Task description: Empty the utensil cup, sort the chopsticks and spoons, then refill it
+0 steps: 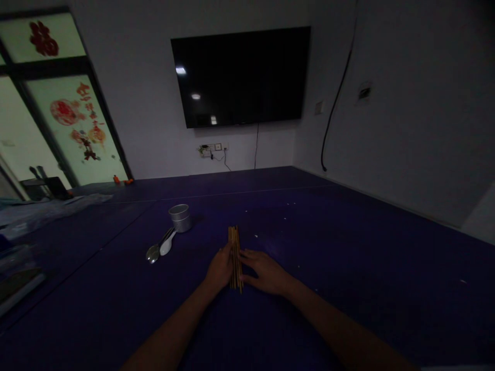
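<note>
A bundle of several wooden chopsticks (234,264) lies lengthwise on the dark blue tabletop (294,335), between my two hands. My left hand (220,268) is closed against the left side of the bundle, its fingertips partly hidden by the sticks. From the other side, my right hand (266,271) grips the bundle with thumb and fingers pressed to its right edge. One chopstick on the right sticks out a little lower than the others. To the left stand a metal cup (180,218), a white spoon (167,244) and metal spoons (152,253).
Small white bits (256,236) are scattered on the table. Crumpled plastic sheeting (54,208) and a tray-like object (23,291) lie at the left. Behind the table, a wall carries a television (243,77) and sockets (212,148); a cable (336,98) hangs at the right.
</note>
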A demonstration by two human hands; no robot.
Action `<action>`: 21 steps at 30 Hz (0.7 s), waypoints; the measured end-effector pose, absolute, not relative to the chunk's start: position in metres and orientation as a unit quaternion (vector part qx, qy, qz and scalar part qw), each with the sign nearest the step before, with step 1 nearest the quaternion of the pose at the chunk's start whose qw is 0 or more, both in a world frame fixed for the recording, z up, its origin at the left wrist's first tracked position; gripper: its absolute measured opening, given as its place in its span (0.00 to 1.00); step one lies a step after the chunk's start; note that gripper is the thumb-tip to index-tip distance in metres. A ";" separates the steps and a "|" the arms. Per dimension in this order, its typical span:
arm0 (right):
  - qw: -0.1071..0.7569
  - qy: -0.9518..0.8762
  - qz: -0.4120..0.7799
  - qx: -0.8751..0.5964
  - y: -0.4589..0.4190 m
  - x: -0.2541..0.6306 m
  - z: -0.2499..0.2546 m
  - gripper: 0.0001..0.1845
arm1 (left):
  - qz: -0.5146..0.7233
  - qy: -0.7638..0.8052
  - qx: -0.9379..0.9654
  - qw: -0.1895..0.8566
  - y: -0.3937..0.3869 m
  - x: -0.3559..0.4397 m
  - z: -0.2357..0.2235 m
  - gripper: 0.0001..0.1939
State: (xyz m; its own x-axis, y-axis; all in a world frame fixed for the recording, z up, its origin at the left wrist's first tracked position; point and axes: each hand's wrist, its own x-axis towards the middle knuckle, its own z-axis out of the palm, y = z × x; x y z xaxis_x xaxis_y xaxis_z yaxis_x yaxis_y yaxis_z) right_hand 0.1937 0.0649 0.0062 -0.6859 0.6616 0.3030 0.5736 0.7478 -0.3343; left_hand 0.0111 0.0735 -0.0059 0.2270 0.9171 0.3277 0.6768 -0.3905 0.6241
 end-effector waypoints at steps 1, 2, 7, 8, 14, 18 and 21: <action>0.206 -0.912 0.106 -0.338 0.065 0.194 0.006 0.33 | 0.339 0.521 0.762 0.180 0.074 0.011 -0.006 0.23; 0.206 -0.912 0.106 -0.338 0.065 0.193 0.007 0.33 | 0.338 0.521 0.763 0.180 0.075 0.011 -0.006 0.23; 0.202 -0.911 0.108 -0.343 0.063 0.193 0.009 0.32 | 0.305 0.539 0.772 0.145 0.075 0.013 -0.005 0.22; 0.203 -0.910 0.108 -0.345 0.062 0.193 0.009 0.32 | 0.299 0.539 0.776 0.134 0.074 0.014 -0.004 0.21; 0.198 -0.910 0.107 -0.350 0.062 0.193 0.009 0.32 | 0.287 0.523 0.797 0.097 0.072 0.016 -0.003 0.18; 0.201 -0.910 0.108 -0.348 0.063 0.194 0.007 0.34 | 0.285 0.521 0.800 0.089 0.074 0.016 -0.006 0.18; 0.197 -0.909 0.105 -0.352 0.063 0.194 0.007 0.33 | 0.283 0.520 0.801 0.086 0.075 0.015 -0.007 0.18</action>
